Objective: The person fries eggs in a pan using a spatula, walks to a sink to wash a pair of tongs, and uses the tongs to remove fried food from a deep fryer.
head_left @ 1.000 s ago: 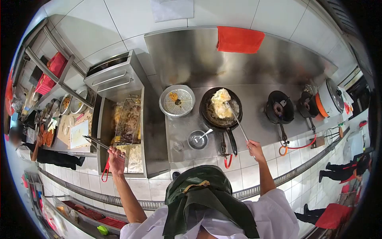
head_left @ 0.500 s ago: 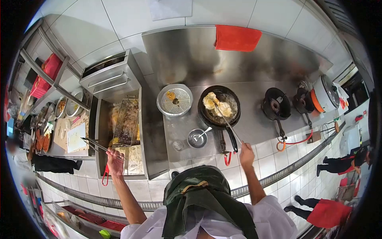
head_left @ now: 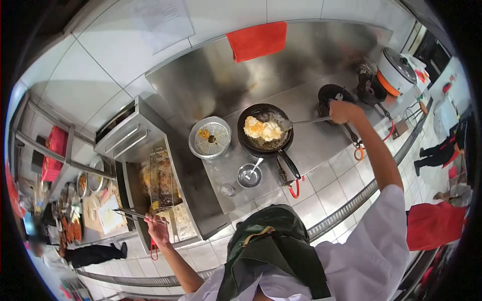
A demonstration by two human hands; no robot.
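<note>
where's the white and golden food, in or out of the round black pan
In: the white and golden food sits inside the round black pan, the rim surrounding it.

bright; edges bowed, corners black

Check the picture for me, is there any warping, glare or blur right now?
Head view: fisheye warping, with black corners and the stainless-steel backsplash bowed along its top edge; head view: hazy bright reflections on that backsplash; head view: the right hand looks somewhat soft, and the wall sheet is too faint to read.
</note>
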